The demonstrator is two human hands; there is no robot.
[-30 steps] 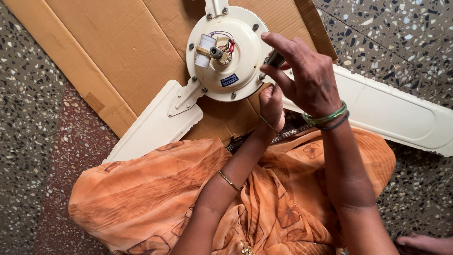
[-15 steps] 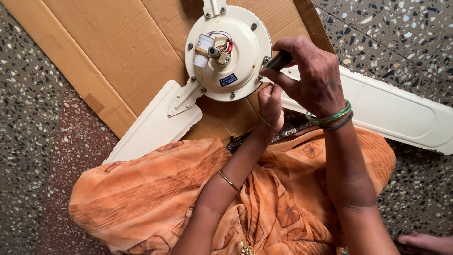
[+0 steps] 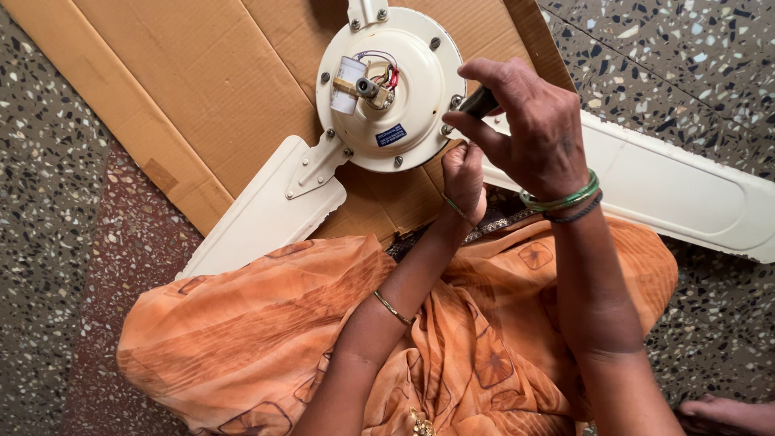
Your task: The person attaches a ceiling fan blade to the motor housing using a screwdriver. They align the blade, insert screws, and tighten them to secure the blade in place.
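Right hand (image 3: 537, 129) has shifted a little lower against the fan motor's right rim since half a second ago, fingers closed on a dark tool handle (image 3: 479, 102) at a rim screw. Left hand (image 3: 463, 179) stays fisted just below the motor edge, thumb up; cannot tell what it holds. Cream fan motor (image 3: 391, 85) lies on cardboard (image 3: 202, 89), wires on its hub. One blade (image 3: 258, 214) points near-left, another (image 3: 686, 190) right. Orange cloth (image 3: 258, 323) covers the lap.

cream fan motor (image 3: 404, 89); brown cardboard (image 3: 202, 81) | orange garment (image 3: 266, 339) (leaf-patterned); speckled grey floor (image 3: 694, 73)
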